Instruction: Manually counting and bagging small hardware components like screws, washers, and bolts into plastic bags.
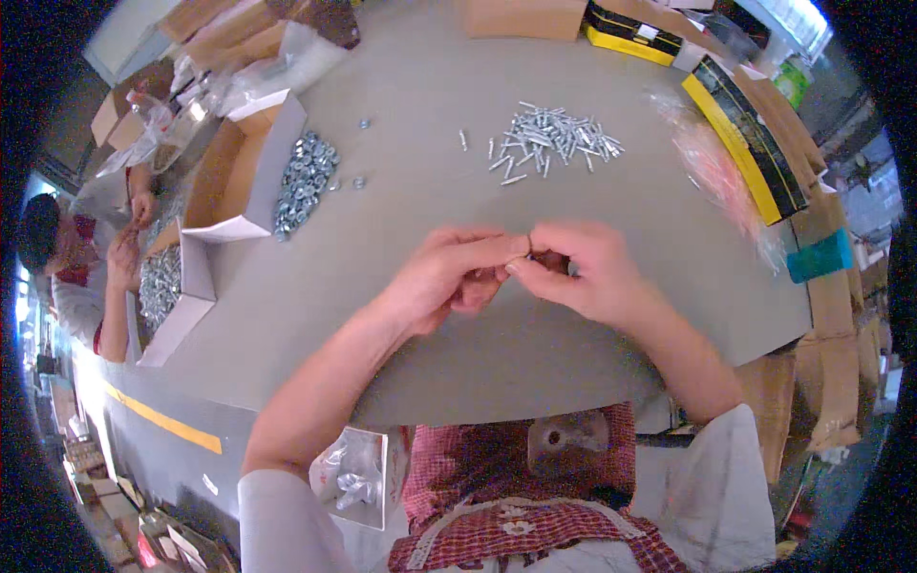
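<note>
1. a person's left hand [449, 272] and right hand [587, 272] are meeting fingertip to fingertip above a grey table [401, 143]; both are pinching, with fingers curled.
2. between them they seem to be gripping a small piece [532, 255] — mostly hidden, so its kind is not showing clearly.
3. beyond the hands, a loose heap of silvery metal pins [554, 136] is lying on the table, with one lone pin [463, 140] resting to its left.
4. farther left, a pile of nuts [308, 177] is sitting beside an open white box [275, 172]; a few strays are lying apart.
5. at the far left, a co-worker's hands [124, 253] are working near a second box [198, 277], which is holding metal parts.
6. possible trouble: the piece could be slipping if the pinch loosens, since only fingertips are holding it; being small, it could be rolling off the near table edge — or parts could be getting misaligned, because the fingers are covering the join.
</note>
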A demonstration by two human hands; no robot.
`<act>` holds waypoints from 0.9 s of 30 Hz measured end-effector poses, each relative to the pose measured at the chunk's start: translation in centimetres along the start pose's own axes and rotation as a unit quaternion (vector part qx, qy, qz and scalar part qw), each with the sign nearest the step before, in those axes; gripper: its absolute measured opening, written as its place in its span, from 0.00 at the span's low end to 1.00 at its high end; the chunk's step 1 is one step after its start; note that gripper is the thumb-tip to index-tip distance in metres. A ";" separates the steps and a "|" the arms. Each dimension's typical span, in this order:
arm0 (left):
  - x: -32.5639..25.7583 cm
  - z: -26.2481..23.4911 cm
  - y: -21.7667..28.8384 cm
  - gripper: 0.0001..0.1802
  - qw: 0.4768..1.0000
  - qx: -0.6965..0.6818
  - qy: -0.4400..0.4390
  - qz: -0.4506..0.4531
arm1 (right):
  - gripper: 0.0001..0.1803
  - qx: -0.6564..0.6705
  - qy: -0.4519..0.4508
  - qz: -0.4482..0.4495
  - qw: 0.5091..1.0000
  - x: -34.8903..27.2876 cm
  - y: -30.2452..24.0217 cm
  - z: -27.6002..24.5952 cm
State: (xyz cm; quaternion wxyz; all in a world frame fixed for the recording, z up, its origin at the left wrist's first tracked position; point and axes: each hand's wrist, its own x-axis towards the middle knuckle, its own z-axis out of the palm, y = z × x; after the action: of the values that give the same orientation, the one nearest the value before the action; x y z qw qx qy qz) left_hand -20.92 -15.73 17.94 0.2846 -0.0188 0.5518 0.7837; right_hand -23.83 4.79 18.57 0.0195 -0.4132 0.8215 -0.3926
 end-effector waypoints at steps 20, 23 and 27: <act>0.1 0.6 -0.8 0.15 0.997 -0.063 -0.044 -0.030 | 0.11 0.443 -0.033 0.174 0.879 -0.9 0.2 0.3; 0.6 0.1 -1.3 0.16 0.996 -0.071 -0.040 -0.024 | 0.11 0.390 -0.019 0.199 0.899 -0.5 0.3 0.6; 0.6 0.0 -1.1 0.17 1.000 -0.011 -0.005 0.010 | 0.12 0.243 0.006 0.171 0.955 0.0 0.0 1.1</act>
State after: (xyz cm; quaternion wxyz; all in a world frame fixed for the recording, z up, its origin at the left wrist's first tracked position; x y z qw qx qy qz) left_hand -20.91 -15.24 16.75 0.2790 -0.0126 0.5418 0.7927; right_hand -23.47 4.10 17.81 0.1811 -0.2469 0.7600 -0.5733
